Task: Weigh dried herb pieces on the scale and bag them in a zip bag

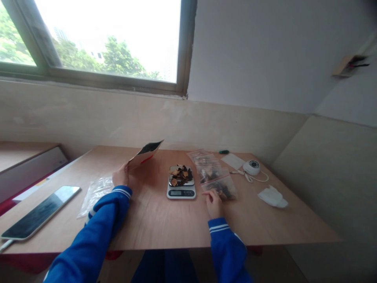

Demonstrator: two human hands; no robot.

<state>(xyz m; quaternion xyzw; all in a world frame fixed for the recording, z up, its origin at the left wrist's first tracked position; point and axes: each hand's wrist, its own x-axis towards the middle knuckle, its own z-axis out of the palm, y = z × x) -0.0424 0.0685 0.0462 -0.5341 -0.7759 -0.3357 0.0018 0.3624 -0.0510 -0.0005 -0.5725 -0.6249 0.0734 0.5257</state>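
Note:
In the head view, my left hand (121, 176) is closed on the lower end of a thin flat booklet-like item (147, 152), pale on its near side and dark on its upper face. It is held tilted above the table. My right hand (214, 202) rests beside the nearest zip bag (219, 184), index finger stretched left and nothing visibly held. Between my hands stands a white digital kitchen scale (181, 193). Dark and tan dried pieces (180, 175) are heaped on its metal plate. The scale's readout is too small to read.
More zip bags (203, 157) with dried contents overlap behind. A clear plastic bag (98, 192) and a phone (41, 212) lie left. A red stick (147, 159), green object (224, 151), white camera-like device (251, 167) with cable, and crumpled tissue (272, 196) are also on the table (165, 232).

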